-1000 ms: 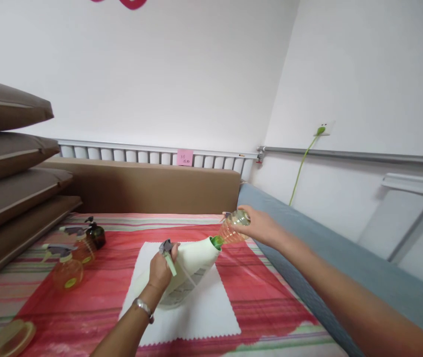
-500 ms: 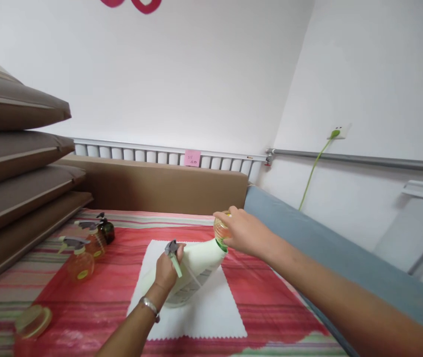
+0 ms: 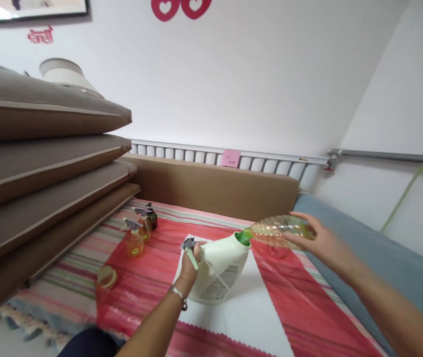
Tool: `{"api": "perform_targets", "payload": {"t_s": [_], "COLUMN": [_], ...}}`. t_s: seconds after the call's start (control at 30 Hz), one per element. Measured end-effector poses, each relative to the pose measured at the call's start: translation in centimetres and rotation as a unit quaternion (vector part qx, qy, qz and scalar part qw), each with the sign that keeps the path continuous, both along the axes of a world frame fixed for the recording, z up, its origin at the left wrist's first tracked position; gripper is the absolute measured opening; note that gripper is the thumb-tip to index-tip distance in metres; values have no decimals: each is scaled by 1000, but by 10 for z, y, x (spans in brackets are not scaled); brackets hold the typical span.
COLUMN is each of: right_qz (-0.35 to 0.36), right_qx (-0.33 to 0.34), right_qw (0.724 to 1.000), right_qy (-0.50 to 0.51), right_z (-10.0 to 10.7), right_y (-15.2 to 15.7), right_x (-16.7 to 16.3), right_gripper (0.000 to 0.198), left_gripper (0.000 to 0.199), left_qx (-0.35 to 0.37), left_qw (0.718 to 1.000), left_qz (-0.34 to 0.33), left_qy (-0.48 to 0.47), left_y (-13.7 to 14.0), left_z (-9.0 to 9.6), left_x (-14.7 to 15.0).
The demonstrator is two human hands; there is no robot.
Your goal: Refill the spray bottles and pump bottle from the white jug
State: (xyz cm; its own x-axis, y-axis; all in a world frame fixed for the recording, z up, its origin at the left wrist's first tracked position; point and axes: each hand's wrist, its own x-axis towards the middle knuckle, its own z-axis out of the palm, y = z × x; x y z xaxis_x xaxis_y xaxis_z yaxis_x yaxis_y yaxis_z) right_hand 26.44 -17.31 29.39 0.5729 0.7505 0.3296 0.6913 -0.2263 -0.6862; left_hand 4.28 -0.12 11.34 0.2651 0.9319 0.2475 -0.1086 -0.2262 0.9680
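Observation:
A pale green plastic jug (image 3: pixel 215 277) tilts to the right over a white sheet (image 3: pixel 250 317), its green-lined mouth facing my right hand. My left hand (image 3: pixel 192 263) is closed at the jug's upper left side, also holding a grey and green trigger spray head (image 3: pixel 190 248). From that spray head a thin tube runs down across the jug's front. My right hand (image 3: pixel 313 235) grips the base end of a clear yellowish ribbed bottle (image 3: pixel 274 229). The bottle lies nearly level, its neck at the jug's mouth; the liquid inside is hard to make out.
Spray bottles (image 3: pixel 134 244) and a dark pump bottle (image 3: pixel 152 218) stand at left on red film (image 3: pixel 140 292) over striped cloth. A round yellowish lid or jar (image 3: pixel 106 277) lies nearer. Stacked cushions (image 3: pixel 48 153) rise at left; a blue padded panel (image 3: pixel 393 287) runs along the right.
The view has swung left. My right hand has drawn back rightward and the ribbed bottle now lies nearly level, neck at the jug's mouth. My left hand keeps its hold.

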Motion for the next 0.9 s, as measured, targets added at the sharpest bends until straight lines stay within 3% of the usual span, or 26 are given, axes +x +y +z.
{"api": "perform_targets", "payload": {"t_s": [0.03,0.07,0.17,0.27,0.37,0.47,0.63,0.9], "right_qz": [7,24,99,85,53,50,50,57], "right_qx": [53,107,178,182,148,134,127,92], "right_qw": [991,963,830,723,663,651,690,735], "right_qy": [126,248,520,661,732,745,711,669], "right_z": [-16,-35,-102,-163,-199,-210,-201,-197], "right_y": [-2,-4,-14,-26,-38,-47,-52,-41], "right_x": [2,3,-12,-43,-72,-90,-107,-123], "right_gripper": [64,64,54,71,75,62,63,81], "left_gripper": [45,48,56,62,64,61,57,55], "left_qx": [-13,-23,-53,-78,-90,-82,-51,24], "left_qw": [1000,999,996,992,989,990,989,990], "left_qz": [0,0,1,-16,-33,-15,48,79], "left_qy": [-16,-32,-74,-99,-109,-115,-129,-112], "left_y": [2,4,8,8,6,6,10,-1], "left_z": [-4,-8,-17,-21,-20,-19,-14,-1], "left_x": [-7,-13,-29,-37,-40,-44,-60,-78]}}
